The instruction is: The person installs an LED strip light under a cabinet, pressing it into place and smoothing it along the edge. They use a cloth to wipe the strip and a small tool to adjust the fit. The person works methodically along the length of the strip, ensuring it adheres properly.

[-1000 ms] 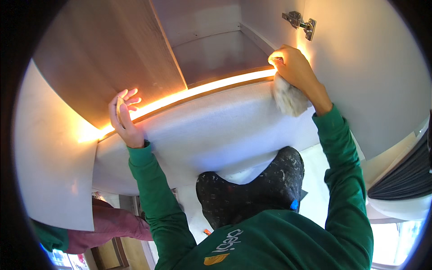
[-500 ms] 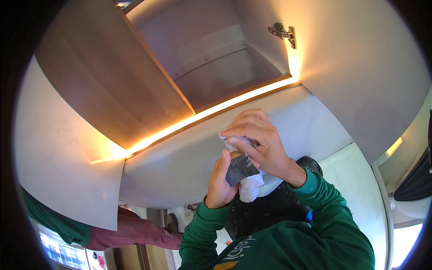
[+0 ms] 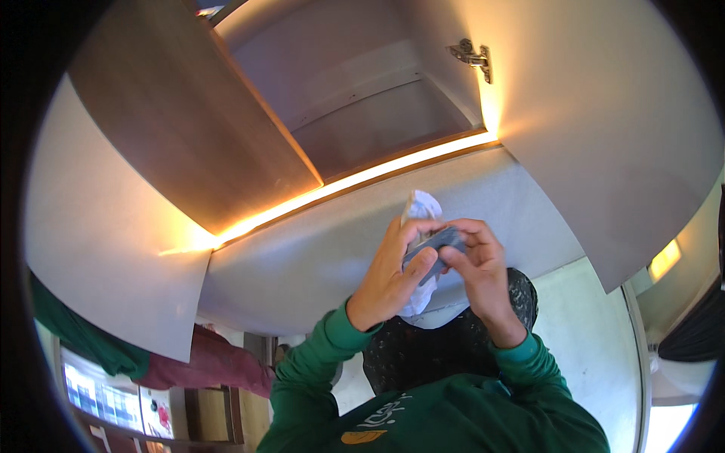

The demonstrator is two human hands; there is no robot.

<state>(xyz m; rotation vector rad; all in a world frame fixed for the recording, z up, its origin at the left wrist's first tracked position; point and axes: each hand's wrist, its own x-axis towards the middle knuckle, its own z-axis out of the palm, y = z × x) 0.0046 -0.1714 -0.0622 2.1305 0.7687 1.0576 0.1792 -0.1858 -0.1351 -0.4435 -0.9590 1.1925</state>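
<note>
Above my lap, my two hands meet around a dark grey piece of sandpaper (image 3: 445, 240), which looks folded or bent. My left hand (image 3: 384, 281) is closed on it, thumb across the near side. The fingers of my right hand (image 3: 483, 273) pinch its right end. A crumpled white cloth (image 3: 425, 205) is bunched in my left hand too; it sticks out above the fingers and hangs below the sandpaper. My fingers hide its middle part.
Ahead is an open cabinet compartment (image 3: 362, 128) with a lit strip (image 3: 362, 180) along its lower edge. A grey door with a metal hinge (image 3: 472, 59) hangs at the right. Another person's leg in maroon trousers (image 3: 211, 362) shows at lower left.
My right hand has come down from the cloth's upper part to the sandpaper's right end. My left hand has moved up a little, and the sandpaper has turned. More cloth shows above my fingers.
</note>
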